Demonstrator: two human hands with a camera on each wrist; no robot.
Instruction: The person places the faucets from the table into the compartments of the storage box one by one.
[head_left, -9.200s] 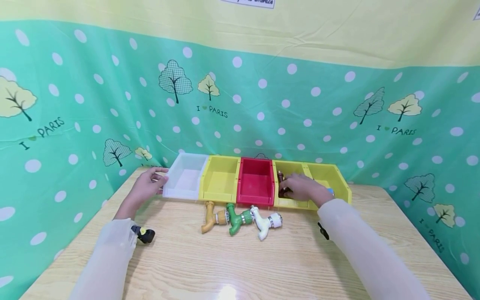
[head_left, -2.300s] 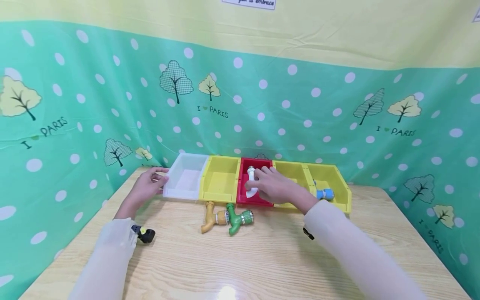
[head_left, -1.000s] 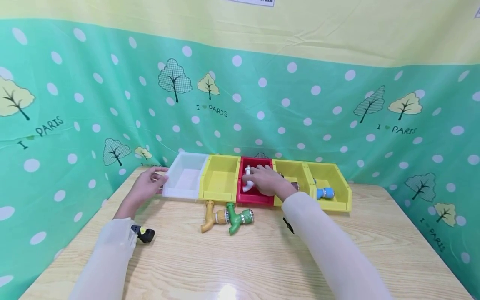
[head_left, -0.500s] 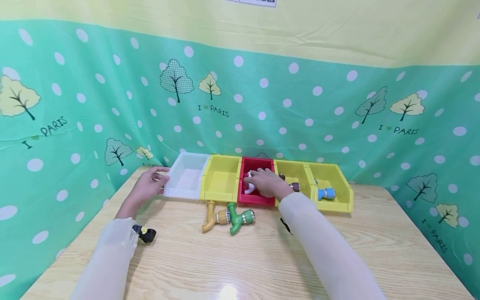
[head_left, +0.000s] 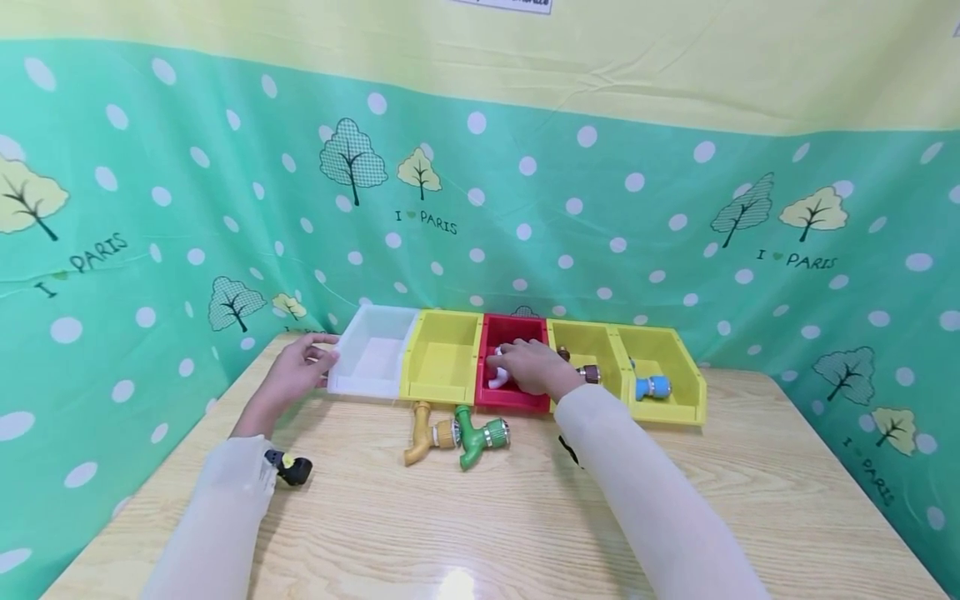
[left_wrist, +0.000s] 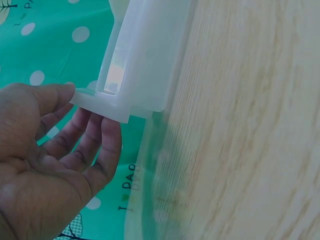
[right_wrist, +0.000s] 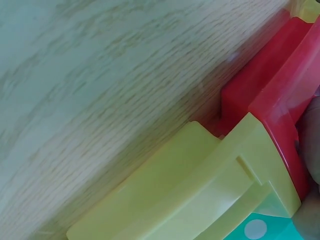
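Note:
In the head view my right hand (head_left: 531, 367) reaches down into the red bin (head_left: 513, 400) and grips a white faucet (head_left: 498, 379), most of which the hand covers. Only a sliver of that hand (right_wrist: 311, 137) shows in the right wrist view, beside the red wall. My left hand (head_left: 294, 368) pinches the side lip of the translucent white bin (left_wrist: 102, 106), thumb above and fingertips below. On the table before the bins lie an orange-yellow faucet (head_left: 422, 437) and a green faucet (head_left: 474, 437).
Right of the red bin, a brown faucet (head_left: 590, 374) lies in one yellow bin (head_left: 585, 332) and a blue faucet (head_left: 652, 387) in the end yellow bin (head_left: 693, 392). Another yellow bin (head_left: 441, 390) stands between white and red. A patterned curtain (head_left: 480, 250) hangs behind.
The brown faucet was released in its yellow bin. My right hand took the white faucet from the table and lowered it into the red bin. The left hand stayed put.

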